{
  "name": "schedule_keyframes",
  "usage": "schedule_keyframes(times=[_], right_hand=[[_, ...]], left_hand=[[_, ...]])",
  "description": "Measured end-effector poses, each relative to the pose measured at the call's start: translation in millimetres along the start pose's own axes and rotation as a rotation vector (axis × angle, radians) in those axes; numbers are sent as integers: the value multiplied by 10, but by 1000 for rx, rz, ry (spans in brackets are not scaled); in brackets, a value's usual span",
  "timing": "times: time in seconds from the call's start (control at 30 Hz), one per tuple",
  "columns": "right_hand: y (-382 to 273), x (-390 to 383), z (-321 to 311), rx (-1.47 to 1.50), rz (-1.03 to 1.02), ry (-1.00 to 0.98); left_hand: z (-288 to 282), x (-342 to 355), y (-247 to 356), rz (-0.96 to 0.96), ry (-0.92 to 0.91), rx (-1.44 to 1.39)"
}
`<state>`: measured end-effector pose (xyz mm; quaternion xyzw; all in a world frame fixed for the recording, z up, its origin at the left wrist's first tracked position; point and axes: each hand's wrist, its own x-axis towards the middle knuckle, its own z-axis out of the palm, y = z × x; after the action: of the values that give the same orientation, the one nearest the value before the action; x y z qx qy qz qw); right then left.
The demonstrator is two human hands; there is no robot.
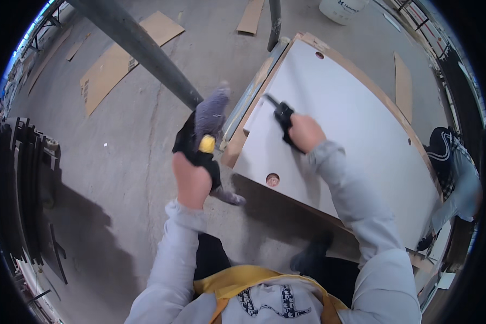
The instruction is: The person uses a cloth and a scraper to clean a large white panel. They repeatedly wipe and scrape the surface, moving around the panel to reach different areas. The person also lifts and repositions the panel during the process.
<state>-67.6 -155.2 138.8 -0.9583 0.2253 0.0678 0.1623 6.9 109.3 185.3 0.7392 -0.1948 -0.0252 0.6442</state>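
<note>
My left hand (197,156), in a black glove, is left of the white board (356,140), closed on a bunched purplish-grey cloth (210,108) with a small yellow object (207,143) against it. My right hand (299,129), also dark-gloved, is over the board's left part, gripping a dark narrow tool (270,100) that points up and left toward the board's edge; whether its tip touches is unclear. The board has round holes (272,179) and lies on wooden sheets (233,154).
A grey metal post (140,54) stands ahead on the left, cardboard pieces (105,73) lie on the floor, dark panels (21,178) are stacked at left and a white bucket (340,8) sits at the back. Another person (453,167) crouches at the board's right end.
</note>
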Motion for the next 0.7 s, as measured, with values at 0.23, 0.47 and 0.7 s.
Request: schedule_keyframes(times=[0.23, 0.47, 0.7], right_hand=[[-203, -372, 16, -2, 9, 12], [-569, -1035, 370, -58, -233, -183], [-552, -952, 264, -5, -173, -84]], left_hand=[[183, 476, -118, -60, -180, 13], [-15, 551, 108, -60, -292, 300], [-210, 511, 534, -4, -296, 145]])
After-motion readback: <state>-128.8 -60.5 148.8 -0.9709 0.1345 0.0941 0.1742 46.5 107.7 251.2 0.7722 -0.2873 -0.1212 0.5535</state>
